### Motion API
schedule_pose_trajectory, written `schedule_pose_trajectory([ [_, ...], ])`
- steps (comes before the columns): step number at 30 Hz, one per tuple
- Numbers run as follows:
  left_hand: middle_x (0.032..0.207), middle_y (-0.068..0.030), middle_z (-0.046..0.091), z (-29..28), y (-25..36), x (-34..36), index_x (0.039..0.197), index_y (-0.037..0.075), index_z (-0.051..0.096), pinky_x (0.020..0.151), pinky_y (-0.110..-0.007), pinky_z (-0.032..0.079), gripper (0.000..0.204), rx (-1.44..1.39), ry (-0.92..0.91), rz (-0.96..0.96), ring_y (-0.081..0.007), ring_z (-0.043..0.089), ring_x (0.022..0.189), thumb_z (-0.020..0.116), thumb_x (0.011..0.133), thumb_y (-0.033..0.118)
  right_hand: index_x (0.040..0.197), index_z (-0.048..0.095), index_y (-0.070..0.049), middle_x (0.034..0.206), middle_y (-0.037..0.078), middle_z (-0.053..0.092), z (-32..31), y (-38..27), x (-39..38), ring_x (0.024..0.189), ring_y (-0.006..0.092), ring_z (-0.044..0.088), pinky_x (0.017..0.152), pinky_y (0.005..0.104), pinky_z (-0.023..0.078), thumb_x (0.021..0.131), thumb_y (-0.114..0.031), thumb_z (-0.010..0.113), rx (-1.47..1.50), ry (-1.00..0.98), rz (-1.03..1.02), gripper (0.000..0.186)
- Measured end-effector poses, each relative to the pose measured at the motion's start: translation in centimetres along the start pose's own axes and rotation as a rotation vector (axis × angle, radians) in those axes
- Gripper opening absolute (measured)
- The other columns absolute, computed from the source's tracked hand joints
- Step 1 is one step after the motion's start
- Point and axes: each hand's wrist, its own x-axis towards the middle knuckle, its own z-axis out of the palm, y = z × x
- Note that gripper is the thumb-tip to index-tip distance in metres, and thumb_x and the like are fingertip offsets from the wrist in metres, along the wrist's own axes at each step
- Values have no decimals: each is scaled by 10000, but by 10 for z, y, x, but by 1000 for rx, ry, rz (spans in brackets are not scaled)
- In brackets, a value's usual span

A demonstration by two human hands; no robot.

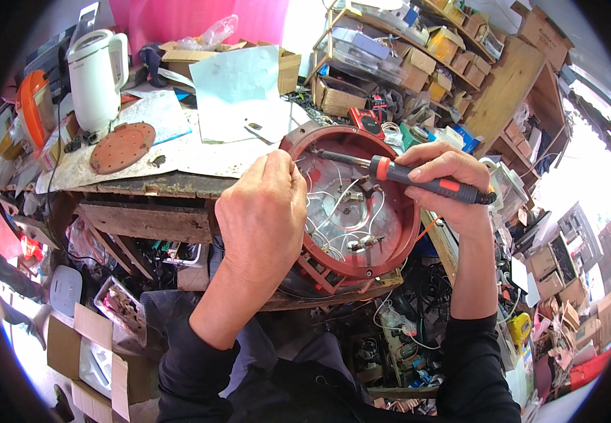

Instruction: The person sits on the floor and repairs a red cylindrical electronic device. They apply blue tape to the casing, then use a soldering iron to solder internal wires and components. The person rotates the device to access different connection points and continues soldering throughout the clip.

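Note:
A round reddish-brown appliance housing (410,233) lies open at the table's front edge. White wires (332,206) and metal terminals (366,242) show on the silvery plate inside it. My right hand (453,173) grips a soldering iron (429,185) with a black handle and orange-red bands. Its metal shaft points left across the housing, the tip close to the upper left rim. At that same rim, my left hand (263,215) is closed in a pinch, back of the hand toward me; whatever the fingertips hold is hidden.
Left on the table are a brown perforated disc (123,148), a white jug (96,81) and paper sheets (236,95). A red multimeter (367,122) sits behind the housing. Crowded shelves (418,42) rise at the back right. An open cardboard box (62,349) stands lower left.

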Motion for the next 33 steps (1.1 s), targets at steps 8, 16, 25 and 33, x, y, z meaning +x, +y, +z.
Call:
schedule_pose_trajectory([
  [8, 756, -154, 621, 3, -1, 0, 831, 4, 570, 599, -413, 476, 136, -26, 32, 11, -330, 625, 644, 704, 853, 12, 944, 743, -49, 1085, 169, 753, -2, 2, -2, 984, 245, 727, 850, 354, 574, 741, 51, 832, -14, 14, -13, 244],
  [16, 780, -160, 636, 2, 0, 0, 834, 5, 575, 616, -419, 485, 130, -32, 9, -18, -345, 639, 676, 703, 854, 15, 937, 746, -46, 1090, 172, 752, 1, 2, -2, 983, 246, 722, 852, 363, 573, 735, 55, 834, 21, 6, 6, 242],
  [25, 792, -168, 642, 2, -1, 0, 860, 1, 580, 631, -438, 495, 128, -34, 21, 7, -366, 652, 709, 706, 859, 20, 937, 745, -48, 1090, 175, 752, -1, 2, -3, 979, 241, 723, 849, 362, 574, 739, 58, 828, 24, 31, 4, 239],
  [33, 809, -167, 653, 2, 0, 0, 862, 3, 577, 633, -434, 499, 127, -32, 15, 8, -368, 658, 720, 704, 859, 17, 938, 743, -49, 1095, 175, 751, -2, 4, -5, 982, 240, 722, 852, 362, 572, 735, 58, 827, 10, 15, 9, 245],
])
